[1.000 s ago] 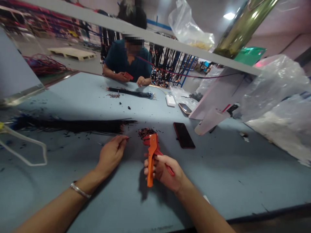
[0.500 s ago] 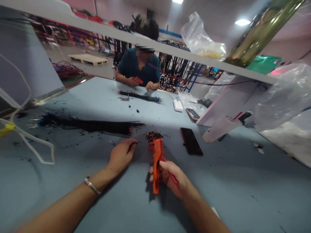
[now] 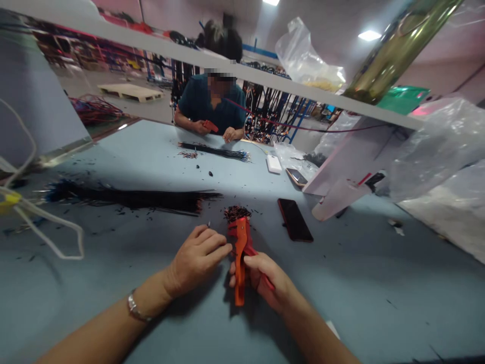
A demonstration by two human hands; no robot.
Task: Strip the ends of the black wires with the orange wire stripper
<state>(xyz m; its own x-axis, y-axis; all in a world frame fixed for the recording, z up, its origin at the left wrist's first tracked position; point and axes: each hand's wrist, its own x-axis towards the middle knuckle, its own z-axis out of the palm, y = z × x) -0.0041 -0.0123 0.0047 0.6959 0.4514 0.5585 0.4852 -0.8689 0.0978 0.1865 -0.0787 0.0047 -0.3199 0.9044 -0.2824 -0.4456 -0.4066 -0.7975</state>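
Observation:
My right hand (image 3: 265,278) is wrapped round the handles of an orange and red wire stripper (image 3: 240,258). The tool's head lies against a small pile of dark and copper-coloured scraps (image 3: 237,213). Just left of the tool is my left hand (image 3: 200,257), palm down, its fingers bent together and pointing at the tool's jaws; what they hold, if anything, is hidden. A long bundle of black wires (image 3: 144,198) with blue ends at the left lies beyond my left hand.
A dark phone (image 3: 295,220) lies right of the stripper. Across the table (image 3: 379,303) a person (image 3: 212,103) holds a red tool beside another wire bundle (image 3: 215,150). White cable loops (image 3: 53,247) hang at left; a shelf bar (image 3: 265,76) crosses above.
My left hand has moved right and turned palm down, close to the stripper's jaws. The thin dark wire at its fingertips no longer shows. The view has shifted slightly.

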